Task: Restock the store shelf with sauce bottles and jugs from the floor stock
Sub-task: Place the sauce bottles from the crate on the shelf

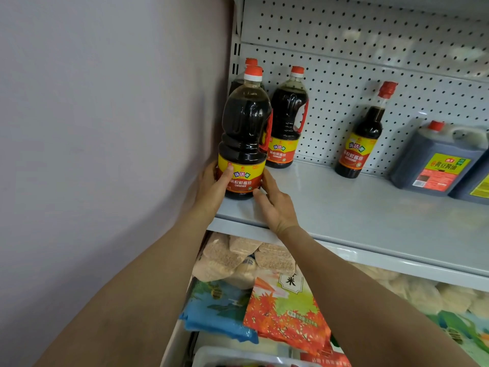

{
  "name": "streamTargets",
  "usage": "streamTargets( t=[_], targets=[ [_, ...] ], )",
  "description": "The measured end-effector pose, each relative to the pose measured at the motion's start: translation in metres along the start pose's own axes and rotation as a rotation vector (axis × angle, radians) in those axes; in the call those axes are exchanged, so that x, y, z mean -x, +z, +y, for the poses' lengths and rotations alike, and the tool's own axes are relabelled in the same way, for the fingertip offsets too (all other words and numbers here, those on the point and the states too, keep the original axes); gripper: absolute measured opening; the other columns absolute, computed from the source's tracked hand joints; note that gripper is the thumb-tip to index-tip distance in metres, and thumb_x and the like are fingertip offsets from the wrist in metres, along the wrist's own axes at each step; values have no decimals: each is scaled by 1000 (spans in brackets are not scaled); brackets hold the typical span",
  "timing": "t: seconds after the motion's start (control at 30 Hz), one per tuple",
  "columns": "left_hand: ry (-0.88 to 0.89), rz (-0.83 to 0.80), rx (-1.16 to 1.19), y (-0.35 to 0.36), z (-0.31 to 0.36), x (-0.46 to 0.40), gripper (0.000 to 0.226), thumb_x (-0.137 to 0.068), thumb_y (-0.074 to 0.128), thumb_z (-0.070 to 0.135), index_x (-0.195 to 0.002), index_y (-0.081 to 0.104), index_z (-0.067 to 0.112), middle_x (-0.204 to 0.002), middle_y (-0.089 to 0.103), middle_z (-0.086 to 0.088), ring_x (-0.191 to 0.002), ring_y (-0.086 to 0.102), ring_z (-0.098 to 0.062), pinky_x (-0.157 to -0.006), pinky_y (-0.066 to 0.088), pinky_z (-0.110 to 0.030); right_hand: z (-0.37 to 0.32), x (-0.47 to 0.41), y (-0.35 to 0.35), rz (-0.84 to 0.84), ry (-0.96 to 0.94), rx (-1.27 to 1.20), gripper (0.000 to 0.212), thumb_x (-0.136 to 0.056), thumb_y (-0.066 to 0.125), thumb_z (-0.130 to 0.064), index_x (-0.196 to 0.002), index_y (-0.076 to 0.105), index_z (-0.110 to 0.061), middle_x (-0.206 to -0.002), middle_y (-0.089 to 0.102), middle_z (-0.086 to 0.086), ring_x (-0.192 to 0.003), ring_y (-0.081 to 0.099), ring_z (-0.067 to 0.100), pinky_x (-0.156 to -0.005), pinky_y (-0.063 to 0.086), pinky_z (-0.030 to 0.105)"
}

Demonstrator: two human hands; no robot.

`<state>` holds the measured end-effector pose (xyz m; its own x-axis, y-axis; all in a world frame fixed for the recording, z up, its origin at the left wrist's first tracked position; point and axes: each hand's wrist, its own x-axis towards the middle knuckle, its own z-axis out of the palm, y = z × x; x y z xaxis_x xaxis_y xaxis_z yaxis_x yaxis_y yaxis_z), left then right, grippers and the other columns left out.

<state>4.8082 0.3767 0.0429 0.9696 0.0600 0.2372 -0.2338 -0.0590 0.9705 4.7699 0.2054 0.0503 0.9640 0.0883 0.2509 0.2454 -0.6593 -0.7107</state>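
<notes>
1. A large soy sauce bottle (244,133) with a red cap stands upright at the front left corner of the grey metal shelf (370,215), close to the pale wall (105,128).
2. The left hand (211,186) holds the lower part of this bottle from the left side; its thumb lies across the yellow and red label and the other fingers curl round behind the bottle.
3. The right hand (275,205) touches the bottom of the same bottle from the right; the fingers are nearly straight and lie against the label, and the thumb points toward the base.
4. Directly behind the held bottle there is another bottle (250,62) of which almost only the red cap is visible.
5. A second large soy sauce bottle (287,120) with a red side handle stands just beside, to the right and further back, near the pegboard back panel (370,49).
6. A slimmer soy sauce bottle (366,133) stands well apart to the right, also at the back.
7. At the right edge stands a dark soy sauce jug (436,160) with a yellow label, and a part of a further jug (476,186) is just beside it.
8. On the lower shelf lie bags of grain (238,258) and coloured rice bags (285,313).
</notes>
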Motion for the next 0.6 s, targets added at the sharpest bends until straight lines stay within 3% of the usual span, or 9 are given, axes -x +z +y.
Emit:
streamTargets(
  t=[0.13, 0.23, 0.33, 0.47, 0.53, 0.6],
  targets=[
    [4, 30, -25, -1, 1, 0, 53, -92, 59, 54, -139, 50, 30, -133, 60, 7, -118, 57, -8, -84, 47, -18, -2, -3, 0, -28, 37, 13, 75, -90, 33, -54, -160, 11, -36, -138, 61, 11, -118, 59, 33, -100, 46, 40],
    [5, 42, -45, -2, -2, -7, 51, -91, 62, 52, -136, 53, 28, -129, 63, 7, -116, 59, -9, -94, 51, -27, -3, -9, 1, -44, 79, -25, 65, -101, 40, -43, -160, 12, -38, -133, 63, 13, -119, 57, 34, -99, 43, 39],
    [-7, 64, -117, -4, -4, -20, 57, -89, 60, 58, -139, 49, 34, -133, 60, 6, -121, 57, -15, -100, 49, -37, -9, -21, 4, -73, 132, -89, 59, -106, 37, -40, -159, 11, -41, -146, 54, 7, -130, 51, 32, -107, 37, 38],
    [-5, 123, -176, -4, -8, -36, 52, -95, 53, 56, -142, 45, 37, -138, 56, 4, -125, 54, -18, -104, 47, -43, -12, -39, 15, -101, 163, -138, 60, -102, 29, -58, -157, 6, -48, -156, 44, 0, -139, 44, 28, -114, 32, 41],
    [-20, 131, -199, -4, -11, -44, 56, -90, 50, 63, -141, 44, 41, -137, 56, 6, -125, 54, -18, -105, 47, -46, -9, -50, 21, -93, 155, -108, 69, -91, 21, -74, -154, 2, -54, -155, 45, 0, -139, 44, 28, -115, 33, 47],
    [-33, 131, -218, -6, -17, -53, 63, -83, 48, 74, -139, 43, 47, -137, 56, 8, -126, 53, -18, -104, 47, -50, -7, -57, 23, -91, 162, -62, 71, -88, 17, -77, -153, -1, -56, -151, 48, 4, -136, 46, 31, -113, 35, 51]
  ],
)
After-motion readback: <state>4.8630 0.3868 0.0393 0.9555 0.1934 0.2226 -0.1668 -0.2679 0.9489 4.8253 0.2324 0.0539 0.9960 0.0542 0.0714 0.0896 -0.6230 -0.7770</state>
